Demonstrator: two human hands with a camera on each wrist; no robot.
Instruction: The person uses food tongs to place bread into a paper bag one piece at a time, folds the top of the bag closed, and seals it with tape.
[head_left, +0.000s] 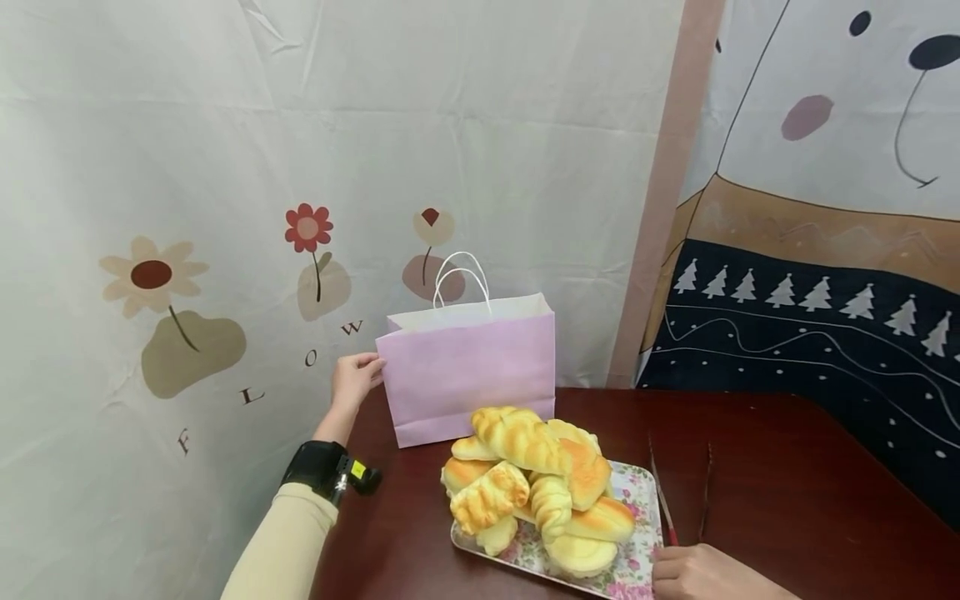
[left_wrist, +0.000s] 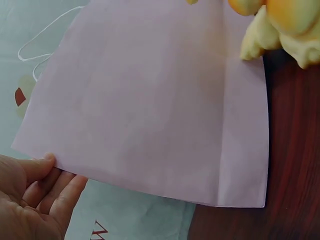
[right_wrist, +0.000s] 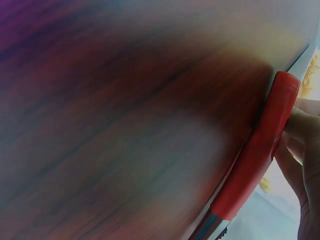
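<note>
A pink paper bag (head_left: 468, 371) with white rope handles stands upright at the back of the table. My left hand (head_left: 358, 379) pinches its left side edge; the left wrist view shows the thumb (left_wrist: 42, 167) on the front and the other fingers behind. At the lower right, my right hand (head_left: 705, 571) holds food tongs (head_left: 662, 492), whose parted arms point away from me. In the right wrist view, fingers lie against their red grip (right_wrist: 260, 150); part of this grasp is hidden. Beside that hand is a floral tray (head_left: 636, 492) heaped with bread (head_left: 517, 437).
The dark wooden table (head_left: 795, 492) extends to the right of the tongs. A pale cloth with printed flowers (head_left: 307, 229) hangs close behind the bag, and a bear-print cloth (head_left: 810, 275) hangs at the right. The bread pile overlaps the bag's lower front.
</note>
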